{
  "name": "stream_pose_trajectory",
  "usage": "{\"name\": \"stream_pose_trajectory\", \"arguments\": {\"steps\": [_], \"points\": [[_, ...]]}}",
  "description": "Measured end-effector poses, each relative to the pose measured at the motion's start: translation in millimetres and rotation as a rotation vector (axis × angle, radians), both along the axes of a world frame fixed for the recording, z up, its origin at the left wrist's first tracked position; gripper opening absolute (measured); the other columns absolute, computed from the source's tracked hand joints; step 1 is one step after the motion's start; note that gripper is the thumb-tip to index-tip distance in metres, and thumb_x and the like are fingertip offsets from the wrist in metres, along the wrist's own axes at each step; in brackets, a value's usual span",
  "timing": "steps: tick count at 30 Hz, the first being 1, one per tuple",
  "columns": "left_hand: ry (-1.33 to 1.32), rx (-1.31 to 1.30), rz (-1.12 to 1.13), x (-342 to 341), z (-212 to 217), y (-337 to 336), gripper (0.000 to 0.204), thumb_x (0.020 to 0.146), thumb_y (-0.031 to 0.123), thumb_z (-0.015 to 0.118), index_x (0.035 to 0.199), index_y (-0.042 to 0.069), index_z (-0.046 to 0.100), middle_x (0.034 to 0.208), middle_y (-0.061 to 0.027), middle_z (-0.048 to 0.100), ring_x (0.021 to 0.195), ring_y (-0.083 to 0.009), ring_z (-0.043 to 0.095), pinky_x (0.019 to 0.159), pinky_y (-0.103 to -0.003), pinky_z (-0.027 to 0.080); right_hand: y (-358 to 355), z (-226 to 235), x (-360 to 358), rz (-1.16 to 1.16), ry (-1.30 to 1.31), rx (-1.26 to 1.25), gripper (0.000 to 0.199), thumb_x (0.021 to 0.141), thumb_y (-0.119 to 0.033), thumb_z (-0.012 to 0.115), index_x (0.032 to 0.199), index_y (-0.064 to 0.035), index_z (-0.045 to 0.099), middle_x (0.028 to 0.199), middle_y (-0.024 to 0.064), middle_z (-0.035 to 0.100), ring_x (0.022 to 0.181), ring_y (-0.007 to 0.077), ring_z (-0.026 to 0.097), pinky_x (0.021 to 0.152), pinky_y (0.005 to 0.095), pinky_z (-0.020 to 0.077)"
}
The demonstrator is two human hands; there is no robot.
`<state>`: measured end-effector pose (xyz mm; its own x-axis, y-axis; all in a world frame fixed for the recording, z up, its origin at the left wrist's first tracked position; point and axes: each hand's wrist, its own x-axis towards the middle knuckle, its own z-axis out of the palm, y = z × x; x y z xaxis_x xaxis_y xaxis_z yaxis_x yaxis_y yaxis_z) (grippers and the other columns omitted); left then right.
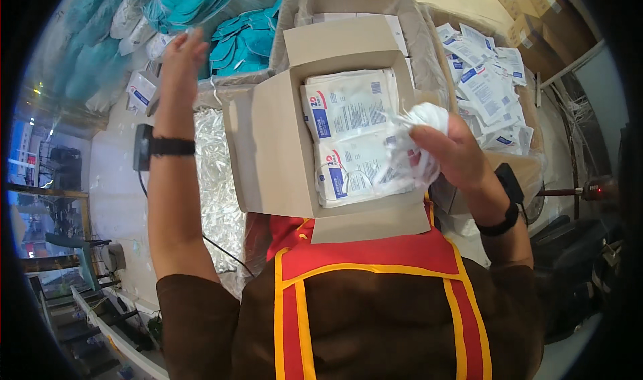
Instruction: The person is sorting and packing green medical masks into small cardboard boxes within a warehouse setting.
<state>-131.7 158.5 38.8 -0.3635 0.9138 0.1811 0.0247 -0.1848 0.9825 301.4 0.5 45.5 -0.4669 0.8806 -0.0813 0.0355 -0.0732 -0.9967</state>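
My right hand [452, 149] grips a white soft bundle [429, 120] with thin loose cords trailing from it. The bundle hangs over the right side of an open cardboard box [268, 139]. Inside the box, flat white packets [348, 105] with blue and red print lie in two stacks side by side. A thin cord loop rests across the nearer packets. My left hand [182, 61] is raised off to the far left, by the teal pieces, somewhat blurred. Its fingers look apart, and no object shows in them.
Teal flat pieces [244, 41] fill a lined carton at the back. Bagged teal and white goods [100, 31] pile up at the far left. Loose white packets [485, 92] heap in a carton at right. White strips [218, 179] fill a container left of the box.
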Motion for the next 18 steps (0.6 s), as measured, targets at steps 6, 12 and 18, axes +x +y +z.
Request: {"name": "stream_pose_trajectory", "arguments": {"steps": [6, 12, 18], "points": [[0.179, -0.102, -0.571, 150, -27, -127, 0.048, 0.088, 0.023, 0.067, 0.129, 0.006, 0.048, 0.108, -0.0127, 0.063, 0.087, -0.0166, 0.063, 0.082, -0.031, 0.051, 16, -40, -46, -0.022, 0.225, -0.226, 0.035, 0.095, -0.032, 0.057, 0.11, -0.0005, 0.059, 0.093, 0.0039, 0.064, 0.08, 0.0071, 0.059, 0.069, 0.0223, 0.0481], [0.789, 0.179, -0.435, 184, -19, -173, 0.058, 0.076, 0.011, 0.069, 0.127, 0.003, 0.044, 0.121, -0.0227, 0.053, 0.111, -0.0423, 0.052, 0.092, -0.043, 0.046, 20, -51, -68, 0.317, 0.17, -0.263, 0.04, 0.098, -0.039, 0.053, 0.113, -0.0021, 0.058, 0.096, 0.0038, 0.061, 0.09, 0.0103, 0.055, 0.08, 0.0242, 0.0441], [0.897, 0.313, -0.362, 171, -13, -173, 0.053, 0.073, -0.002, 0.062, 0.124, 0.005, 0.049, 0.121, -0.0204, 0.055, 0.113, -0.0402, 0.053, 0.093, -0.043, 0.047, 14, -30, -87, 0.438, 0.145, 0.024, 0.037, 0.093, -0.028, 0.062, 0.116, 0.0004, 0.056, 0.102, 0.0061, 0.062, 0.094, 0.0137, 0.057, 0.086, 0.0285, 0.0458]]}}
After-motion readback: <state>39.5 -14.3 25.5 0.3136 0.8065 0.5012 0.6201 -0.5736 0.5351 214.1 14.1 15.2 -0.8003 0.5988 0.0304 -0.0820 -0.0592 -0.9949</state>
